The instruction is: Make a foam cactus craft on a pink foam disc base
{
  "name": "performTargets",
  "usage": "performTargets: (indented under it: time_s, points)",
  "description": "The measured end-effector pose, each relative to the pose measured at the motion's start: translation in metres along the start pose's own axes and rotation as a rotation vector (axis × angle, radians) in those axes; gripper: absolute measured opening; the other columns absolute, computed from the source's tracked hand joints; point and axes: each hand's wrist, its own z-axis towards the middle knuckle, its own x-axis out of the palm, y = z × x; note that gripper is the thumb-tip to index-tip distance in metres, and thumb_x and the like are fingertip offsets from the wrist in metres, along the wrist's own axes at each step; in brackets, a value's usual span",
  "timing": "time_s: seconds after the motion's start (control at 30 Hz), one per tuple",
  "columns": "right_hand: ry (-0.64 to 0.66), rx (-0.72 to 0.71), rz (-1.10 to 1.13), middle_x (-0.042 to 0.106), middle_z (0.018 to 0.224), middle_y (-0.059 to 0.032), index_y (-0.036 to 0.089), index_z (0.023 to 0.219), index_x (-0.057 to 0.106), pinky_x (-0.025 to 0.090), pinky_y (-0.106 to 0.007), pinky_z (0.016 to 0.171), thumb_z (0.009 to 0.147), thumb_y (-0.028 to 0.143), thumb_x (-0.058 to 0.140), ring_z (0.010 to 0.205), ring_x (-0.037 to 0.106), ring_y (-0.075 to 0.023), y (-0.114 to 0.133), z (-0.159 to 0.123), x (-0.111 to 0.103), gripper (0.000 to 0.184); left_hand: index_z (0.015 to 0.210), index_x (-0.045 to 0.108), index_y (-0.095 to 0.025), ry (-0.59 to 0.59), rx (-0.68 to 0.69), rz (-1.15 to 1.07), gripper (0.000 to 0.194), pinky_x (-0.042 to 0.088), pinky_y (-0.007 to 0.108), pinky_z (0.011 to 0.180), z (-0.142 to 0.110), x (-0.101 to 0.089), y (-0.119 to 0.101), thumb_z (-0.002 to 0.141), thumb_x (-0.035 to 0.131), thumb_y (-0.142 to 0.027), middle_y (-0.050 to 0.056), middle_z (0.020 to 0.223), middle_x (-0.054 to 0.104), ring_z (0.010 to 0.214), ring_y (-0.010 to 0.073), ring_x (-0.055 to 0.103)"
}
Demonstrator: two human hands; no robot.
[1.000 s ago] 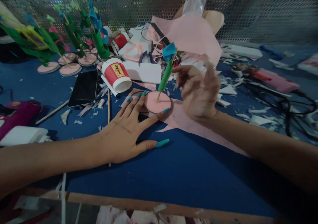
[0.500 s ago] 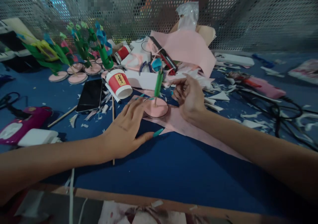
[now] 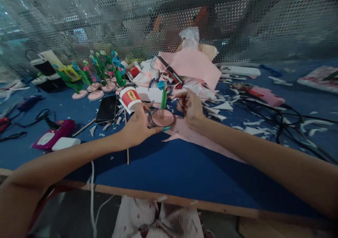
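Observation:
A small paper flower [image 3: 164, 99], with a blue top and green stem, stands upright on a round pink base [image 3: 163, 118] with a dark rim. My left hand [image 3: 138, 123] grips this base from the left, its thumb along the front rim and a finger at the left edge. To the right of the stem, my right hand [image 3: 191, 107] is closed with curled fingers, apart from the flower; whatever is inside them is hidden. Pink sheet material [image 3: 192, 136] lies under the base and right wrist. A red and white paper cup [image 3: 130, 98] lies tilted beyond my left hand.
Several finished paper flowers [image 3: 101, 72] stand at the back left. A black phone [image 3: 106, 109], a wooden stick [image 3: 127, 157] and a purple glue gun [image 3: 54, 134] lie left. A pink glue gun [image 3: 266, 96], cables and white scraps [image 3: 224, 106] spread right. Perforated mesh [image 3: 237, 26] rises behind.
My left hand has gone from lying flat beside the base to gripping its rim. My right hand's fingers have curled tighter near the stem. The view has tilted up and shifted slightly.

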Motion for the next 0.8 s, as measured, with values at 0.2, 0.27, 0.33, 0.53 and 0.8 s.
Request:
performTargets:
  time_s: [0.2,0.27,0.33,0.53,0.8]
  points:
    - [0.015,-0.042,-0.036,0.036,0.037,0.0059,0.021,0.053,0.046,0.021,-0.022,0.033,0.084,0.056,0.041,0.031,0.029,-0.0055,-0.004,-0.002,-0.001,0.047,0.134,0.009,-0.018,0.047,0.018,-0.177,0.099,0.038,0.05,0.104,0.015,0.011,-0.002,0.064,0.076,-0.04,0.024,0.134,0.043,0.129,0.0338,0.043]
    - [0.014,-0.032,-0.044,0.04,0.037,0.0044,0.021,0.05,0.043,0.019,-0.022,0.03,0.084,0.054,0.038,0.028,0.03,-0.0057,-0.003,-0.006,-0.001,0.048,0.137,0.006,-0.017,0.078,0.012,-0.172,0.104,0.034,0.053,0.106,0.018,0.014,0.001,0.063,0.076,-0.038,0.024,0.133,0.046,0.131,0.0343,0.041]
    - [0.01,-0.044,-0.067,0.039,0.035,0.0039,0.021,0.046,0.04,0.018,-0.022,0.027,0.084,0.054,0.038,0.026,0.032,-0.0065,-0.002,-0.011,0.0,0.05,0.14,0.004,-0.016,0.1,0.022,-0.172,0.106,0.032,0.055,0.107,0.019,0.016,0.004,0.064,0.076,-0.035,0.024,0.132,0.048,0.131,0.034,0.041]
    - [0.006,-0.048,-0.12,0.037,0.03,0.0034,0.022,0.044,0.04,0.02,-0.021,0.024,0.084,0.053,0.035,0.023,0.035,-0.0085,-0.001,-0.017,-0.001,0.051,0.141,0.01,-0.016,0.065,0.045,-0.231,0.109,0.034,0.056,0.105,0.019,0.017,0.007,0.059,0.08,-0.032,0.022,0.124,0.056,0.122,0.0344,0.05]
    - [-0.048,0.072,-0.193,0.036,0.028,0.0022,0.021,0.039,0.039,0.029,-0.021,0.028,0.085,0.058,0.036,0.024,0.037,-0.0092,0.003,-0.017,0.002,0.058,0.138,0.018,-0.015,-0.007,-0.013,-0.299,0.103,0.04,0.053,0.1,0.017,0.008,0.008,0.058,0.079,-0.036,0.021,0.119,0.059,0.117,0.0333,0.054]
